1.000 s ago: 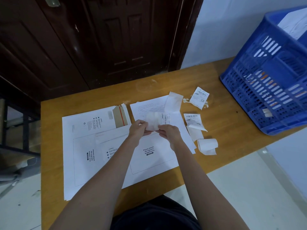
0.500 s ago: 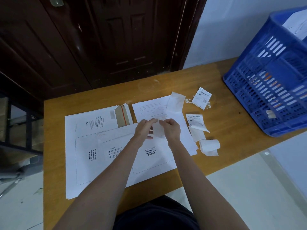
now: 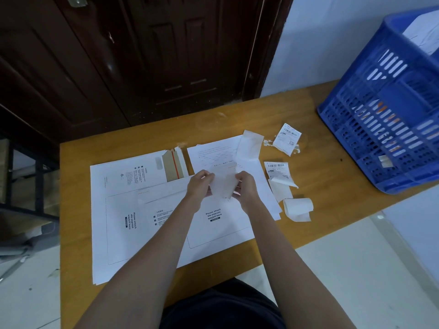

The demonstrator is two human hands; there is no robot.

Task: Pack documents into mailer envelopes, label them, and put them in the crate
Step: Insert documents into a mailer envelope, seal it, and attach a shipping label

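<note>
At frame centre, the left hand [image 3: 199, 186] and right hand [image 3: 244, 186] pinch a white label [image 3: 223, 184] between curled fingers. They hold it above the mailer envelopes [image 3: 142, 210] on the bench [image 3: 76, 186].

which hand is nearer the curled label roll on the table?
Right. The right hand pinches the label slip just left of the curled label roll; the left hand grips the slip's other edge, farther left.

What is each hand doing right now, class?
Left hand: pinching the left edge of the label.
Right hand: pinching the label's right edge.
</note>
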